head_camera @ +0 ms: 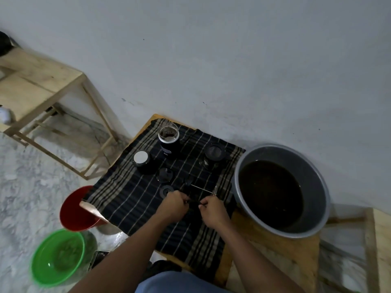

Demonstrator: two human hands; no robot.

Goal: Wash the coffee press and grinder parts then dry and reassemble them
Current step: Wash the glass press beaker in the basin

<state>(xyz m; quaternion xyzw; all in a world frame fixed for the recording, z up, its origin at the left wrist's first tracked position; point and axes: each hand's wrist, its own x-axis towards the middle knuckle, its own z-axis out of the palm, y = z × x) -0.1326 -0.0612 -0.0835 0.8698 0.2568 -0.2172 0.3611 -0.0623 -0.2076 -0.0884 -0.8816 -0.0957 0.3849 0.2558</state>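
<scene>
**Both hands on one tiny dark part, over the cloth**

So the left hand (172, 205) and right hand (212, 209) are each pinching an end of a small dark part (193, 201). The grip is clamped on it from both sides, just above the striped cloth (127, 208) on the desk (275, 250). Can't tell which part it is tbh. Past the hands on the cloth: a round black disc (166, 190), a thin metal rod (201, 188), a white-topped lid (141, 158), the glass jar (168, 137) and the coffee press (214, 154). A grey basin (317, 166) of dark water sits to the right.
</scene>
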